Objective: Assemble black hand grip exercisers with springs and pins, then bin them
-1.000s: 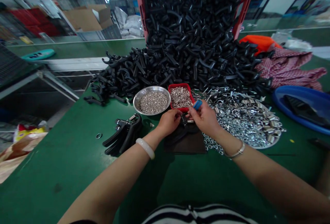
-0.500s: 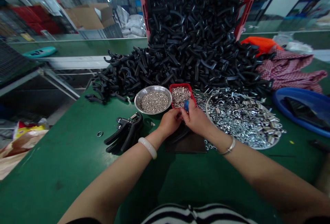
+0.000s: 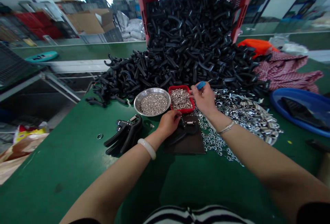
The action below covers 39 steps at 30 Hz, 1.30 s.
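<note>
My left hand (image 3: 170,122) is closed at the upper left of a dark pad (image 3: 196,143), its fingertips on a black handle piece with a spring (image 3: 183,133) that lies there. My right hand (image 3: 204,98) holds a blue-handled tool (image 3: 200,85) and hovers at the right edge of a red tray (image 3: 180,109) of small metal pins. Left of the tray is a metal bowl (image 3: 138,108) of small metal parts. Several assembled black hand grips (image 3: 125,134) lie left of my left forearm.
A large heap of black handles (image 3: 180,55) spills from a red crate (image 3: 141,7) at the back. Metal rings and springs (image 3: 242,121) spread at the right, beside a blue basin (image 3: 304,121) and a checked cloth (image 3: 286,69). A lone ring (image 3: 99,136) lies left.
My right hand has moved up and away from my left hand with the blue tool, uncovering the spring and pad. Metal rings now lie spread over the table near the right wrist.
</note>
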Tool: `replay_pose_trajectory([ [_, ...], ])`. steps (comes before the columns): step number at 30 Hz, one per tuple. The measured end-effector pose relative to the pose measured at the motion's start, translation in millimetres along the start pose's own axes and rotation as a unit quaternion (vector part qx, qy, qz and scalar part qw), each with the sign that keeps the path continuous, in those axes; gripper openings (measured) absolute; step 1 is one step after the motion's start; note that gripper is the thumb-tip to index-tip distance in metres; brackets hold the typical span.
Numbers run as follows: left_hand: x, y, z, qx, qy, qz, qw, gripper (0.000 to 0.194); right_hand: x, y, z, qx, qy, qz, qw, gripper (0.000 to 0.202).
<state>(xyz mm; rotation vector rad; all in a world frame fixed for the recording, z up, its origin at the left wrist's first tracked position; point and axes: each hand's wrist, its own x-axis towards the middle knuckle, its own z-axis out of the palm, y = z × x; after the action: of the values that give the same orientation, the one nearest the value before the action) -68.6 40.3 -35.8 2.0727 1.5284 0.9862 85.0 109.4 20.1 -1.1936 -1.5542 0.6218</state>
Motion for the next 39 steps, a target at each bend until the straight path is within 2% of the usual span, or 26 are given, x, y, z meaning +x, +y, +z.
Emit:
replay_pose_trajectory([
  [3,-1,3,-4.2,-0.013,-0.02,0.019,1.0,0.014,11,27,3,-0.117,-0.026,0.046,0.992,0.031],
  [5,-2,4,-8.5,-0.009,-0.046,0.029,0.998,0.015,9,38,-2,-0.192,-0.032,0.059,0.979,0.032],
  [7,-1,4,-12.6,-0.012,-0.068,0.022,0.997,0.02,-3,39,-12,-0.234,-0.001,0.03,0.972,0.039],
  [9,0,3,-15.7,-0.023,-0.084,0.004,0.996,0.026,-24,30,-25,-0.261,0.012,-0.04,0.964,0.046],
  [12,3,0,-17.5,-0.049,-0.099,-0.017,0.994,0.029,-67,11,-42,-0.292,-0.062,-0.152,0.942,0.037],
  [15,4,1,-16.8,-0.05,-0.1,-0.014,0.994,0.026,-106,2,-49,-0.313,-0.17,-0.176,0.918,0.023],
  [18,2,6,-15.3,-0.003,-0.099,0.004,0.995,0.026,-125,7,-48,-0.329,-0.225,-0.184,0.898,0.023],
  [24,-4,14,-13.4,0.085,-0.1,0.047,0.99,0.046,-125,18,-42,-0.315,-0.234,-0.191,0.9,0.02],
  [30,-4,15,-14.6,0.134,-0.107,0.097,0.98,0.054,-125,17,-42,-0.314,-0.237,-0.178,0.902,0.02],
  [35,-2,16,-15.9,0.194,-0.105,0.156,0.963,0.051,-126,19,-41,-0.317,-0.241,-0.182,0.899,0.019],
  [39,-1,24,-15.9,0.274,-0.115,0.201,0.933,0.045,-126,19,-42,-0.325,-0.245,-0.189,0.894,0.018],
])
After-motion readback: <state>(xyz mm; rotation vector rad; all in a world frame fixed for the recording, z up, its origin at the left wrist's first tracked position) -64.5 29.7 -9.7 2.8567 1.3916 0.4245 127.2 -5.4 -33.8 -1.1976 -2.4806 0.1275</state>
